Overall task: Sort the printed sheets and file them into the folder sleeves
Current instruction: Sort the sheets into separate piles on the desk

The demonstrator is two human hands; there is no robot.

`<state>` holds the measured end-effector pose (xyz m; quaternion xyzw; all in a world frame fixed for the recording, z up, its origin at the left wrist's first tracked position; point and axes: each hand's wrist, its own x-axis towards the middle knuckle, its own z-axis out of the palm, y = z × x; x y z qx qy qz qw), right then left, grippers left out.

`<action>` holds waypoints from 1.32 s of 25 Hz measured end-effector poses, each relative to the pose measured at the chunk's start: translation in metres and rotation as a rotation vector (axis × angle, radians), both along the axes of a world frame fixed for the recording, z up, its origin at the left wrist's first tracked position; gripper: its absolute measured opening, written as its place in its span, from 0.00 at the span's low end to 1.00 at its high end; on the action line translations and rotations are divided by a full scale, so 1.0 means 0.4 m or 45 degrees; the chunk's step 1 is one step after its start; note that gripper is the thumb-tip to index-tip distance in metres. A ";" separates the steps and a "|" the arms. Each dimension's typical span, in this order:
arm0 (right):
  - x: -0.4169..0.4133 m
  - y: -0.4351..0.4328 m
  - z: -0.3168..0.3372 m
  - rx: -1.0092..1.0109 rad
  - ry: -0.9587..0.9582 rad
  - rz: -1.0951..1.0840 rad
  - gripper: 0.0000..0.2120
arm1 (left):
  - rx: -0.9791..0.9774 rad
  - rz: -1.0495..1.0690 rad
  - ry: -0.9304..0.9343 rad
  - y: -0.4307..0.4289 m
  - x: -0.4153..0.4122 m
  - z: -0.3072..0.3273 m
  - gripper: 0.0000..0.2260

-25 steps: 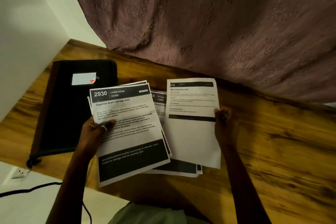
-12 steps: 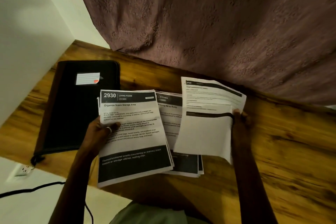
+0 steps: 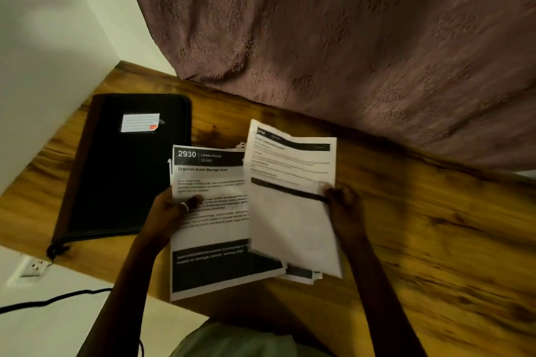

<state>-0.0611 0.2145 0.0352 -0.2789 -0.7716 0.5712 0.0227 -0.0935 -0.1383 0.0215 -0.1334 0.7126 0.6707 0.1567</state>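
Left hand (image 3: pixel 171 211) grips the left edge of the sheet headed 2930 (image 3: pixel 211 226), one digit curled over the print. The right hand (image 3: pixel 342 203) pinches the right edge of a separate printed sheet (image 3: pixel 290 211), held tilted and overlapping the first sheet's right side. A patterned mauve curtain (image 3: pixel 348 38) hangs behind and reaches the far edge of the wooden table (image 3: pixel 435 240). A black folder (image 3: pixel 124 177) lies closed on the table to the left of the sheets, close to the left hand. More sheets (image 3: pixel 301 274) peek out beneath the two held ones at the lower right. A white label (image 3: pixel 140 122) sits on the folder's cover. A ring (image 3: pixel 184 206) shows on the left hand.
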 end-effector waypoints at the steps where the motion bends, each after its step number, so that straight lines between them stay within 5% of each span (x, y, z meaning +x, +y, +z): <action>1: 0.000 -0.040 -0.010 0.041 0.021 0.052 0.13 | 0.020 0.029 -0.035 0.004 0.001 0.003 0.06; 4: -0.011 -0.118 -0.049 0.299 -0.057 0.220 0.17 | 0.010 0.075 -0.087 0.013 -0.003 0.006 0.16; 11: -0.040 -0.166 -0.111 0.617 0.066 0.537 0.10 | -0.118 0.013 -0.063 0.015 -0.002 -0.014 0.11; 13: -0.043 -0.113 -0.166 0.511 0.019 0.327 0.11 | -0.128 0.034 -0.073 0.015 -0.002 -0.020 0.11; 14: -0.044 -0.075 -0.165 0.689 -0.167 0.221 0.16 | -0.122 0.048 -0.070 0.012 -0.002 -0.024 0.11; 15: -0.045 -0.074 -0.141 0.396 -0.246 0.087 0.21 | -0.115 0.047 -0.057 0.009 -0.001 -0.024 0.11; 16: -0.049 -0.057 -0.157 0.711 -0.218 -0.014 0.23 | -0.102 0.049 -0.037 0.007 0.001 -0.025 0.11; 17: -0.053 -0.067 -0.125 0.405 -0.206 -0.081 0.23 | -0.089 0.054 -0.015 0.007 0.002 -0.022 0.11; 33: -0.072 -0.014 -0.133 0.527 -0.315 -0.144 0.05 | -0.021 0.161 -0.007 -0.021 0.000 -0.018 0.11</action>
